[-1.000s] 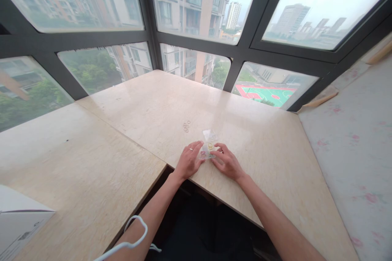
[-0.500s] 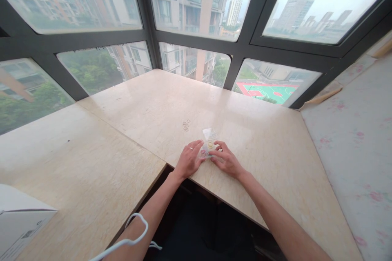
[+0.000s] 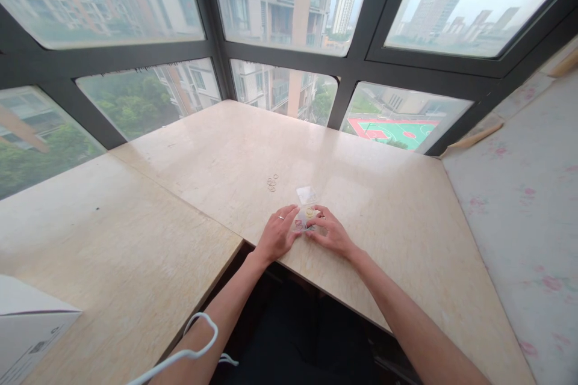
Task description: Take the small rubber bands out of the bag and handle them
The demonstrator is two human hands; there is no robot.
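Observation:
A small clear plastic box (image 3: pixel 301 218) with its lid (image 3: pixel 306 194) flipped back lies near the counter's front edge. Inside are yellow rings (image 3: pixel 309 212) toward the back and red rings (image 3: pixel 298 224) at the front left; darker bits lie at the front right, too small to name. My left hand (image 3: pixel 279 233), wearing a ring, holds the box's left side between thumb and fingers. On the right, my right hand (image 3: pixel 333 233) has its fingers bent over the box, index and thumb close together at the front right compartment; whatever is between them is hidden.
Several thin loose rings (image 3: pixel 271 183) lie on the marbled counter (image 3: pixel 208 156) beyond my left hand. A white box (image 3: pixel 34 331) stands at the left, and a white cable (image 3: pixel 198 349) crosses my left forearm. Windows line the back; a floral wall (image 3: pixel 528 204) borders the right.
The right hand's fingers have drawn in slightly toward the box's front right compartment. The left hand keeps its place on the box. The whole view has shifted a little.

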